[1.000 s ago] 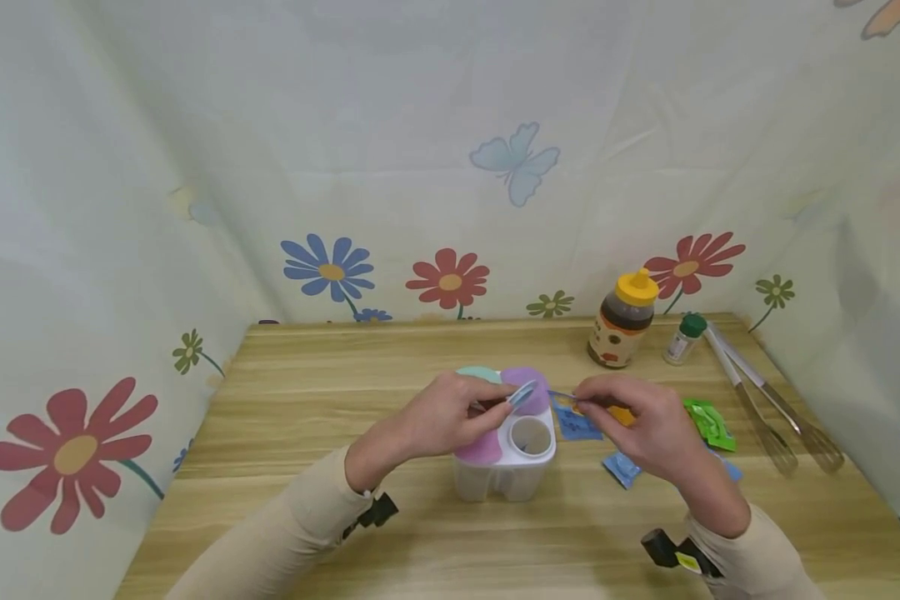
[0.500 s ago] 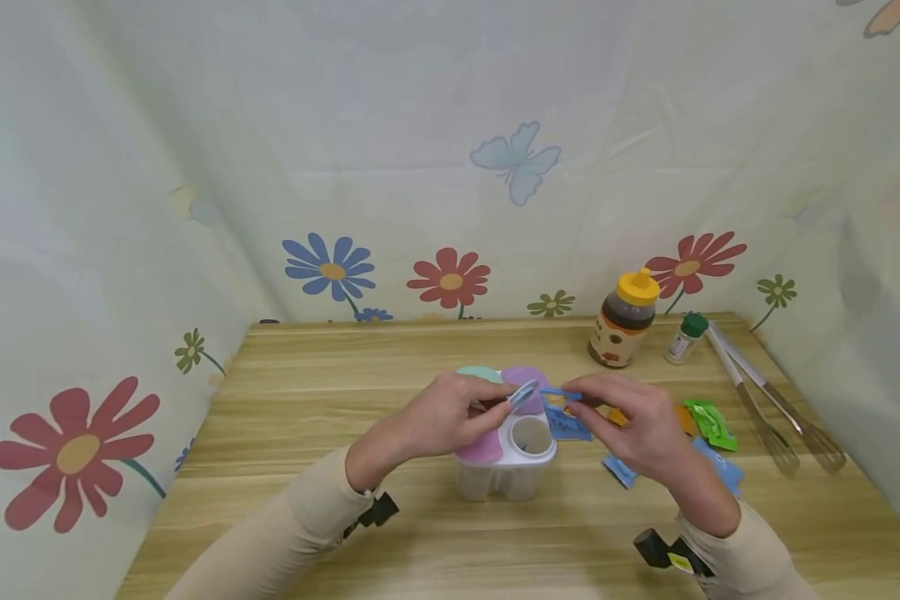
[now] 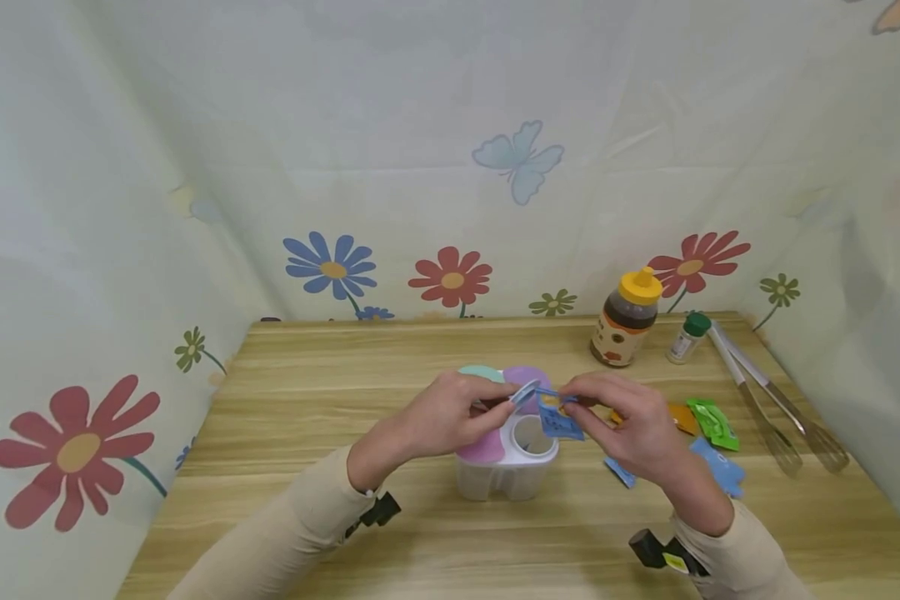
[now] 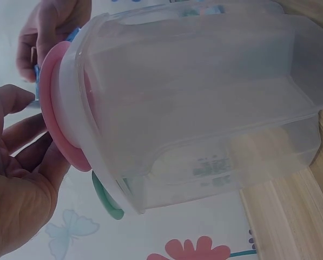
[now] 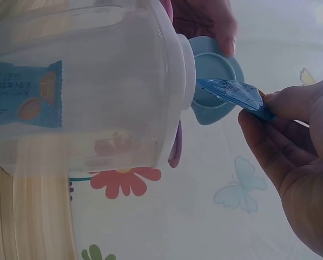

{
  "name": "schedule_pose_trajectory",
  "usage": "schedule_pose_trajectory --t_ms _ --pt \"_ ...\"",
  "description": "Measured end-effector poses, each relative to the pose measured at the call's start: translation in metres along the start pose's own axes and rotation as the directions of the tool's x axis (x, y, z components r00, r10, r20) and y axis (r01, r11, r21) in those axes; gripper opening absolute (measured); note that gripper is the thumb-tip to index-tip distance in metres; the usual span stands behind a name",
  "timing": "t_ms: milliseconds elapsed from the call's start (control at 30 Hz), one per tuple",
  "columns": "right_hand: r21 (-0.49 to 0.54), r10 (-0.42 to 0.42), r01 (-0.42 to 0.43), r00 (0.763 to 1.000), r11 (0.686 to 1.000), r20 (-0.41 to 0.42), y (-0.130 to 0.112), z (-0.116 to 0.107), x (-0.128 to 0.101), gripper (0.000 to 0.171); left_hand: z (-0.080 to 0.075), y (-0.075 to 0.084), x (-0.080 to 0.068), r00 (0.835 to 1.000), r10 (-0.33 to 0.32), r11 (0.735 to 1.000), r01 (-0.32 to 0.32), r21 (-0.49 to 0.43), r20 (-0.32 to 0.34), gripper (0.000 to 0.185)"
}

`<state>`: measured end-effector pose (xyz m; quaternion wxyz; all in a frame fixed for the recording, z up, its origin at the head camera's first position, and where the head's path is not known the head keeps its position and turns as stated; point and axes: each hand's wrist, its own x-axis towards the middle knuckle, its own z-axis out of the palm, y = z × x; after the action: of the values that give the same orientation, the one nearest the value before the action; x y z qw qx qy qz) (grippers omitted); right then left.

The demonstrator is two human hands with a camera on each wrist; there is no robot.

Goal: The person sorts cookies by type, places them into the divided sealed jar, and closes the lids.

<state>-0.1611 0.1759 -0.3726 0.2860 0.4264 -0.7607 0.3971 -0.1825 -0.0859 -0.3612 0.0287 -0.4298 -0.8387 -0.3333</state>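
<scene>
A translucent white container [image 3: 506,482] with four compartments and pink, green, purple and blue flip lids stands mid-table. My left hand [image 3: 487,404] pinches the blue lid [image 3: 525,391] and keeps it raised over an open round compartment. My right hand [image 3: 579,405] pinches a small blue packet [image 3: 557,419] by its top edge, so it hangs just above that opening. The right wrist view shows the blue packet [image 5: 231,95] touching the blue lid [image 5: 212,76] beside the container [image 5: 85,81]. In the left wrist view the container [image 4: 204,108] fills the frame, with my left hand [image 4: 15,179] by the pink lid [image 4: 55,108].
Right of the container lie two blue packets [image 3: 720,471], an orange packet [image 3: 681,417] and a green packet [image 3: 712,421]. A yellow-capped honey bottle [image 3: 624,321], a small green-capped bottle [image 3: 686,337], and metal tongs and a whisk [image 3: 765,400] stand at the back right. Flowered cloth walls enclose the table.
My right hand has carried the blue packet left, from above the table to over the open compartment, where it now hangs down. My left hand still holds the lid up.
</scene>
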Motion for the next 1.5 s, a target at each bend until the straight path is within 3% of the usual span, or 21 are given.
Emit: schedule_pose_trajectory --t_ms 167,633,900,1233,1500 --pt "0.002 -0.031 0.032 0.999 1.000 -0.028 0.001 0.004 0.001 0.013 0.000 0.000 0.000 1.000 0.005 1.000 -0.005 -0.007 -0.007 0.027" --pt "0.032 -0.033 0.034 0.999 0.999 -0.031 0.001 0.015 -0.002 0.012 0.001 -0.001 0.000 1.000 -0.005 1.000 0.005 -0.009 0.009 0.028" --pt "0.018 -0.016 0.017 1.000 1.000 -0.011 0.002 0.016 -0.007 0.039 0.000 0.000 0.000 1.000 -0.018 1.000 0.018 0.003 0.016 0.026" --pt "0.023 -0.058 0.058 0.998 0.998 -0.014 0.003 0.025 -0.011 0.014 -0.001 0.000 0.000 1.000 0.006 1.000 -0.006 0.007 0.002 0.026" --pt "0.012 -0.106 0.106 0.994 0.994 0.002 0.004 0.037 -0.016 0.014 -0.001 -0.001 -0.001 1.000 0.015 1.000 -0.015 0.002 -0.001 0.026"
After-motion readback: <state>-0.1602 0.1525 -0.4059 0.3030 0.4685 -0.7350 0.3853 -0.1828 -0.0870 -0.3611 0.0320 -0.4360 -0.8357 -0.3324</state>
